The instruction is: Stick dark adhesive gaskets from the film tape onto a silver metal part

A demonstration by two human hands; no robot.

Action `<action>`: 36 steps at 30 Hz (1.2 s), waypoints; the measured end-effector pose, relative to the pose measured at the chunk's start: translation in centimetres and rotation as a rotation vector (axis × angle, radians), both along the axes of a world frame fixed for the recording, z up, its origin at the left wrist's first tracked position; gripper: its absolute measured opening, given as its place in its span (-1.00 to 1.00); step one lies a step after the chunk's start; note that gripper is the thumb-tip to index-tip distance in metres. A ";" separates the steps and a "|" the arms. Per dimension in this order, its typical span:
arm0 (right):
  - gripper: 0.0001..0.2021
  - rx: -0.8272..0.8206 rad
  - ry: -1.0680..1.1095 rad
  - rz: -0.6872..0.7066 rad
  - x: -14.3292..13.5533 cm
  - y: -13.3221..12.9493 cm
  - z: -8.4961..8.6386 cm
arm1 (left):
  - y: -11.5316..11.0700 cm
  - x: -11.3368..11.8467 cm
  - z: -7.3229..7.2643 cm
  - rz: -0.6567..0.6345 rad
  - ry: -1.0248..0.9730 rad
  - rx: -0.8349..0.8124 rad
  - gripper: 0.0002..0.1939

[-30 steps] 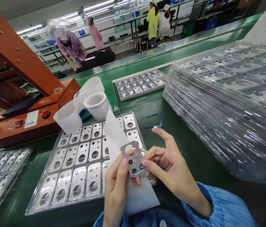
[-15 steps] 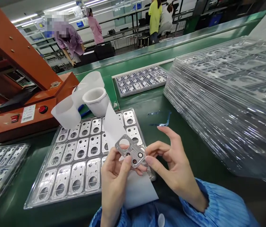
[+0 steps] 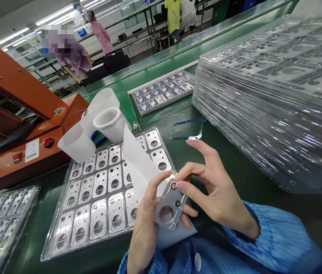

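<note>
Together, a metal plate (image 3: 170, 207) is pinched by the left hand (image 3: 146, 224) and right hand (image 3: 213, 190) above a parts tray (image 3: 63, 243).

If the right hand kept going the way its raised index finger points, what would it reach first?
Probably the thin blue-edged frame lying on the green belt just beyond the right hand; the clear tray stack sits further right. Depth is uncertain.

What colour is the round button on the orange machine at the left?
Red: the button on the orange machine shows best in the head view.
</note>
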State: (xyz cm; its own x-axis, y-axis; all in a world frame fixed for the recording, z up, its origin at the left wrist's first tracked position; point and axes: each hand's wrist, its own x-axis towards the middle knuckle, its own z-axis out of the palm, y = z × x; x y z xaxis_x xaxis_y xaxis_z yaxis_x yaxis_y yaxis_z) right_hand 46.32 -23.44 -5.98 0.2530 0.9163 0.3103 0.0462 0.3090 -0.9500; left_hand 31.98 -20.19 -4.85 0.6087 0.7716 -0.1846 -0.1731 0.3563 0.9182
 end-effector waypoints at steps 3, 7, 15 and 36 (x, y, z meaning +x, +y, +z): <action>-0.35 0.000 -0.141 0.157 0.6 0.2 0.9 | 0.3 -0.4 -0.1 -0.026 0.002 -0.088 -0.49; -0.35 0.032 -0.265 0.328 0.5 1.0 2.0 | 0.5 -0.7 -0.1 -0.042 -0.041 -0.145 -0.61; -0.80 0.184 -0.115 0.066 0.2 1.2 2.7 | 1.2 -0.4 -0.3 0.275 -0.241 -0.244 -0.70; -0.86 -0.118 0.176 0.279 -1.6 0.9 0.5 | 1.1 -0.2 0.0 0.271 -0.290 -0.214 -0.62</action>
